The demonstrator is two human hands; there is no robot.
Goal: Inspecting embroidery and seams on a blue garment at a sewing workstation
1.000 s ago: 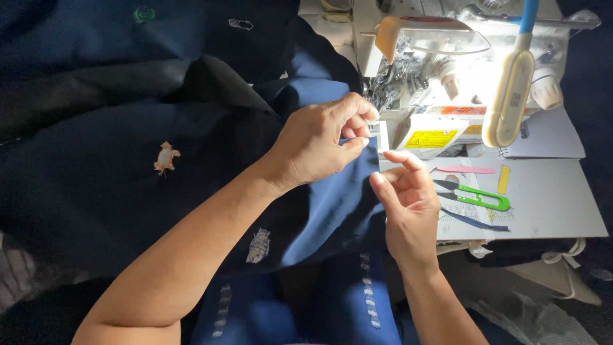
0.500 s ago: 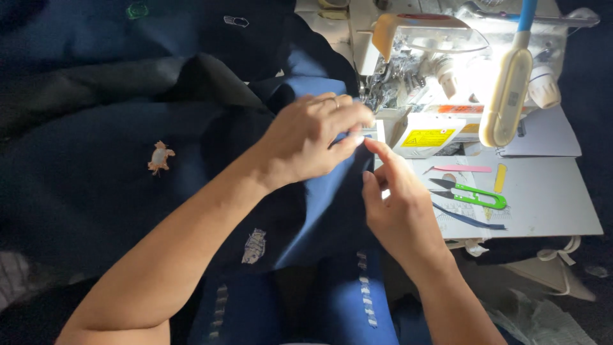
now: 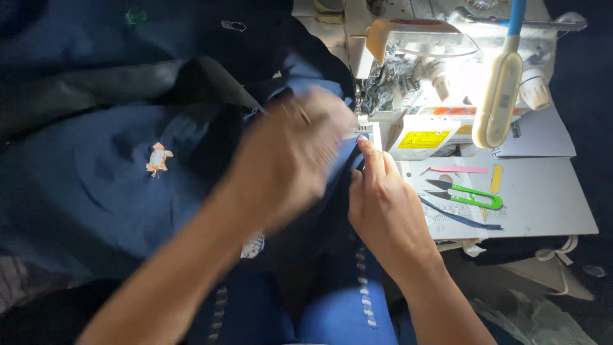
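We have the dark blue fabric (image 3: 128,185) spread over the lap and the left of the scene, its right edge drawn up to the sewing machine (image 3: 408,70) at the far right, where the lit needle area sits. Our right hand (image 3: 383,204) lies flat on that edge just near the presser foot, fingers extended and pressing the cloth down, with no pinch that we can make out. Our left hand (image 3: 300,153) is on the fabric just left of the machine, but it is blurred, so we cannot tell whether it is open or gripping a fold.

We judge the cloth to be soft, light and limp: it folds and bunches readily, so it would be best held close to the seam edge, with flat fingers either side rather than a far grip that lets it sag or slide. A small orange-and-white embroidered patch (image 3: 158,158) sits on it at the left.

On the white table (image 3: 549,204) to the right lie green thread snips (image 3: 469,195). A yellow lamp head (image 3: 501,102) on a blue arm hangs over the machine.
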